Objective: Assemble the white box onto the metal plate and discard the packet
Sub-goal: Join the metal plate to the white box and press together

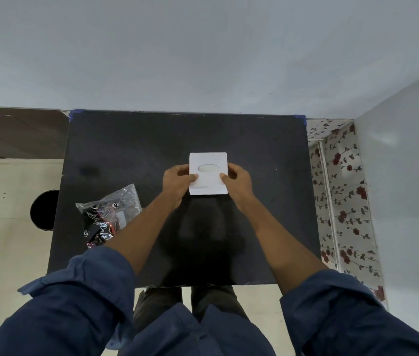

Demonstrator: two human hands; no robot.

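Head view: both hands on the white box (pixel 208 173) at frame centre, on the black tabletop (pixel 131 150). Left hand (pixel 177 179) and right hand (pixel 239 181) closed on its side edges, thumbs on top. Metal plate not visible, maybe under the box. Looks like the fitting step; next prob. needs even downward pressure w/ edges squared. Packet (pixel 109 214) lies lower left, near the table's left edge, still to bin. Plenty of bare top around the box.
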